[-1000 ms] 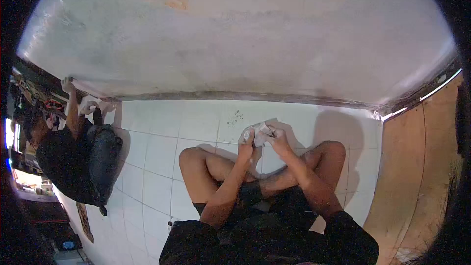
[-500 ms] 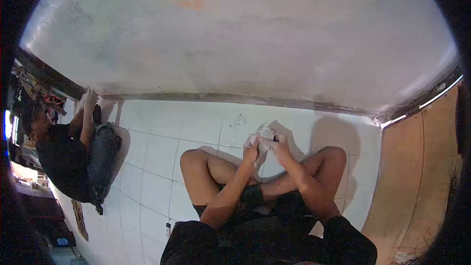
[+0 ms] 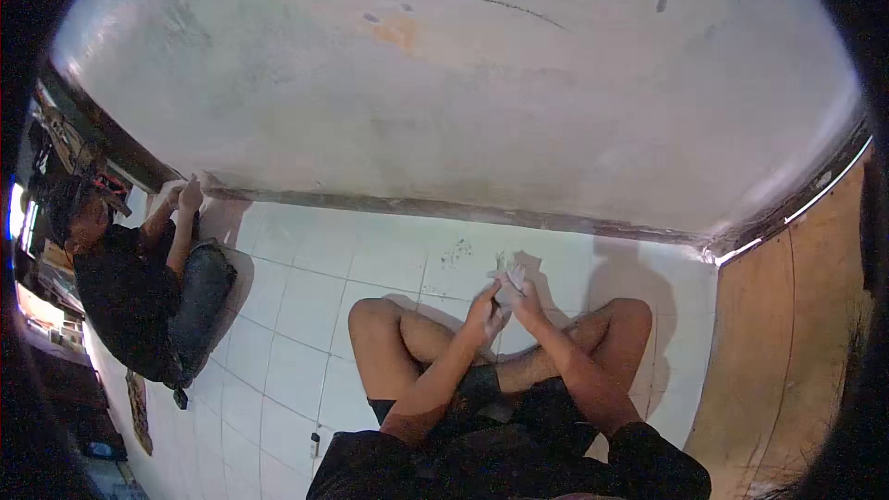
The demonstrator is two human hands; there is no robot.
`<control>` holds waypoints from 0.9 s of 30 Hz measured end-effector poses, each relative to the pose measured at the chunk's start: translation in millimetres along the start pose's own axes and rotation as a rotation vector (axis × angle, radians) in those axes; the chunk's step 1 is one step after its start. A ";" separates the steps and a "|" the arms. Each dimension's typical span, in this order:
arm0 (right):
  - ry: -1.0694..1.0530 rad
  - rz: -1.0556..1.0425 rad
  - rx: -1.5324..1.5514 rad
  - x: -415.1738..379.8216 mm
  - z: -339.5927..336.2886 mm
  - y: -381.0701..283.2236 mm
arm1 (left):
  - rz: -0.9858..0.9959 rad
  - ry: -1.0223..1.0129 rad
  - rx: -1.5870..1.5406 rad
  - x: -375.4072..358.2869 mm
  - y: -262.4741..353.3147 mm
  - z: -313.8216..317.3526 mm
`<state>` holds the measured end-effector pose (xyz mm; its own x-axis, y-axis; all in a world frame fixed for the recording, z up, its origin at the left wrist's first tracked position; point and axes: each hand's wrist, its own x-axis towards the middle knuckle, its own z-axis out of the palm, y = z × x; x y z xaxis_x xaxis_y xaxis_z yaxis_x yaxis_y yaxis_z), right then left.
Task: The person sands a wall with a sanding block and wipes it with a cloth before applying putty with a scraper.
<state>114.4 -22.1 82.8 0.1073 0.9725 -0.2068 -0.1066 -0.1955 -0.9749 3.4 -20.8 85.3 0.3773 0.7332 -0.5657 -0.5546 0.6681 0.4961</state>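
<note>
My left hand (image 3: 487,309) is closed on one side of a pale, crumpled, sheet-like piece (image 3: 507,293) in front of my crossed legs. Against the other side of the piece, my right hand (image 3: 527,302) grips it, its fingers whitish as if dusted. The two hands are close together above the white tiled floor (image 3: 380,264). Fingers partly hide the piece, and its exact kind cannot be made out.
A pale, stained wall (image 3: 444,111) rises ahead, with a dark strip along its foot. Dark specks (image 3: 456,253) lie on the tiles. Another person (image 3: 125,282) sits at the left, hands near the wall. A wooden panel (image 3: 778,333) stands right; a small dark-and-white object (image 3: 315,444) lies near my left side.
My view has tilted up slightly. My hands have shifted on the pale piece, which now looks more folded between them. The other person's hands have moved slightly by the wall.
</note>
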 end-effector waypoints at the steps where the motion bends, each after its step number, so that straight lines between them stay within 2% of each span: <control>1: 0.042 0.063 0.054 5.7 -2.9 5.9 | 0.002 0.067 0.166 -4.7 2.4 6.0; 2: 0.073 0.039 0.051 10.2 -7.9 11.4 | 0.006 0.135 0.332 -8.8 5.2 12.4; 3: 0.103 0.016 0.048 13.5 -11.8 12.5 | 0.041 0.126 0.277 0.1 -1.5 3.1; 5: 0.142 -0.207 -0.072 20.1 -22.6 5.0 | 0.112 0.103 0.169 27.6 -19.2 -24.2; 7: 0.137 -0.419 -0.311 35.6 -36.8 27.2 | 0.144 0.163 0.318 13.6 7.8 -20.2; 8: 0.120 -0.341 -0.226 36.6 -41.3 28.8 | 0.183 0.193 0.363 9.8 21.0 -19.6; 10: 0.111 -0.349 -0.243 38.7 -48.1 31.9 | 0.291 0.178 0.406 -1.9 46.9 -10.1; 11: 0.115 -0.432 -0.345 37.3 -50.3 39.8 | 0.361 0.137 0.400 -9.9 60.5 -2.9; 13: 0.107 -0.356 -0.258 32.9 -45.5 23.0 | 0.443 0.091 0.437 -15.6 78.5 -3.7; 15: 0.094 -0.029 0.128 21.8 -36.0 -15.7 | 0.456 0.079 0.538 -14.0 89.9 -15.0; 16: -0.047 -0.027 0.420 15.6 -32.0 -36.1 | 0.459 0.101 0.485 -1.2 81.8 -35.0; 19: -0.147 0.034 0.625 -0.9 -25.4 -98.6 | 0.418 0.201 0.680 56.9 50.4 -117.6; 20: -0.130 0.071 0.669 -2.6 -20.8 -117.8 | 0.417 0.221 0.738 71.6 47.4 -122.7; 23: -0.133 0.145 0.758 -18.7 5.1 -154.5 | 0.521 0.108 0.708 28.6 77.3 -46.3; 24: -0.167 0.124 0.767 -21.0 14.8 -163.2 | 0.679 0.042 0.673 41.8 66.0 -57.5; 27: -0.315 0.053 0.828 -29.3 39.8 -182.2 | 0.513 0.195 0.970 24.8 77.3 -33.9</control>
<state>91.3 -10.0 269.8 -0.1823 0.9783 -0.0981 -0.7977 -0.2055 -0.5670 -55.3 44.8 87.3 0.0994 0.9752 -0.1977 0.2354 0.1700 0.9569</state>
